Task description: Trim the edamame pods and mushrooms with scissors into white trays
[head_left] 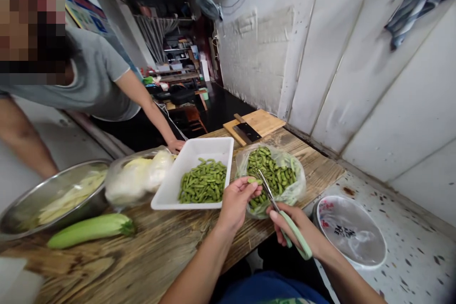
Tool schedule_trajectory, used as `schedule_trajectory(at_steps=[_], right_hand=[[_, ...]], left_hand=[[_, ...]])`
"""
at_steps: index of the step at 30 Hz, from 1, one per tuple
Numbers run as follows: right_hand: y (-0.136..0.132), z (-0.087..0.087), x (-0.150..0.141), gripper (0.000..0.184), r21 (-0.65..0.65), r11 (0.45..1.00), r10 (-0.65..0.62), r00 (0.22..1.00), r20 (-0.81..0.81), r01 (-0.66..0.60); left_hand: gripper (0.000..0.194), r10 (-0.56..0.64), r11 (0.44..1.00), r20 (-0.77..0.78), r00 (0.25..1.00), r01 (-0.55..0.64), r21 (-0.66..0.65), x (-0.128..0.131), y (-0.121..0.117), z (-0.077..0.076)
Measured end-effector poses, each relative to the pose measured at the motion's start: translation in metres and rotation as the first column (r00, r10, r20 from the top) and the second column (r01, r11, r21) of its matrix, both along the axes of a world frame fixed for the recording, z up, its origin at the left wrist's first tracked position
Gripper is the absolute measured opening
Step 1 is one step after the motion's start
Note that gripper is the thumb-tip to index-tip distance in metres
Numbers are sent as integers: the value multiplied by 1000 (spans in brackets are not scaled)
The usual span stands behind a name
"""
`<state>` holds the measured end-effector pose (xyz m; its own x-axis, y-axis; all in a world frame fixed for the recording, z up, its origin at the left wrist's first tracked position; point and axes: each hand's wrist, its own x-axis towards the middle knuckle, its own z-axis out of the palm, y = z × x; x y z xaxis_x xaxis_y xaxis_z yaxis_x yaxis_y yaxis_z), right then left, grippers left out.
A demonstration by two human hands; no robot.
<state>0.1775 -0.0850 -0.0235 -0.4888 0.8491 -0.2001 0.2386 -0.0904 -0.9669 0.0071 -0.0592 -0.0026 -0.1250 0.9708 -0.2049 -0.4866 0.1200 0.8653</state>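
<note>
**Head view: trimming a green pod over the bag**

Head camera looks down on a wooden table (142,251). At far left sits a steel bowl (21,199) of pale strips, with a green stalk vegetable (90,229) lying in front of it. Next comes a clear bag of white vegetable (137,178), and behind it a co-worker's hand (175,145) rests on the table edge beside the white tray (188,152). That tray holds a heap of green pods (204,181).

Right of the tray, the left hand (235,202) pinches a single pod (254,181) between thumb and fingertips, holding it over the plastic bag of pods (274,173). The right hand (301,228) is closed around the green handles of the scissors (274,204), whose blades point up toward the pod's end; whether they are already biting into it is hard to tell, since the tips blend into the bag behind. Further back lie a cutting board (263,121) and cleaver (247,132). At far right a lined bin (351,232) stands on the speckled floor.

The main risk, as I judge it, is the blade tips closing near the left thumb, because the pod is short and gripped close to its end. A snipped tip could also drop into the bag and mix with untrimmed pods.
</note>
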Motion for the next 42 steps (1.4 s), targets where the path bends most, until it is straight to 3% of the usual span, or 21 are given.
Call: schedule_trajectory(at_steps=[14, 18, 20, 22, 23, 26, 27, 28, 30, 31, 33, 34, 36, 42], right_hand=[[7, -3, 1, 49, 3, 998, -67, 993, 102, 67], [9, -3, 1, 50, -8, 996, -85, 986, 145, 87], [10, -1, 3, 52, -44, 994, -90, 989, 115, 96], [10, 2, 7, 55, -64, 995, -77, 996, 48, 80], [10, 3, 11, 57, -60, 997, -52, 999, 4, 52], [10, 6, 21, 57, -32, 999, 27, 994, -102, -31], [10, 6, 24, 57, -35, 999, 36, 992, -120, -41], [10, 6, 26, 56, -46, 998, 33, 991, -127, -39], [9, 7, 27, 56, -64, 998, 22, 993, -116, -30], [8, 8, 27, 56, -66, 997, 21, 994, -104, -28], [7, 11, 24, 57, -63, 998, 20, 996, -83, -25], [7, 12, 23, 58, -64, 998, 18, 997, -75, -23], [6, 13, 20, 60, -72, 997, 16, 997, -70, -21], [5, 15, 17, 63, -81, 997, 10, 999, -52, -14]], left_hand=[[39, 0, 1000, -45, 999, -2, -26, 5, 5, -12], [34, -8, 1000, -148, 989, 6, -15, 5, 11, -13], [28, 4, 1000, -279, 960, 2, 22, -5, 14, -10], [22, 131, 990, -511, 850, -82, 117, -24, 18, -7], [21, 234, 971, -645, 728, -138, 196, -37, 19, -5], [26, 406, 913, -888, 218, -147, 381, -70, 18, 1], [26, 415, 909, -904, 99, -97, 406, -76, 17, 2], [24, 409, 912, -912, 37, -15, 409, -78, 15, 3], [20, 318, 912, -947, 39, 259, 317, -70, 12, 3], [20, 221, 881, -974, 38, 421, 216, -62, 11, 2], [24, 20, 765, -997, -75, 644, -33, -44, 9, 1], [25, -38, 722, -987, -159, 678, -137, -37, 8, 0], [25, -72, 697, -955, -289, 670, -255, -29, 6, 1], [25, -12, 713, -904, -427, 630, -307, -30, 7, 5]])
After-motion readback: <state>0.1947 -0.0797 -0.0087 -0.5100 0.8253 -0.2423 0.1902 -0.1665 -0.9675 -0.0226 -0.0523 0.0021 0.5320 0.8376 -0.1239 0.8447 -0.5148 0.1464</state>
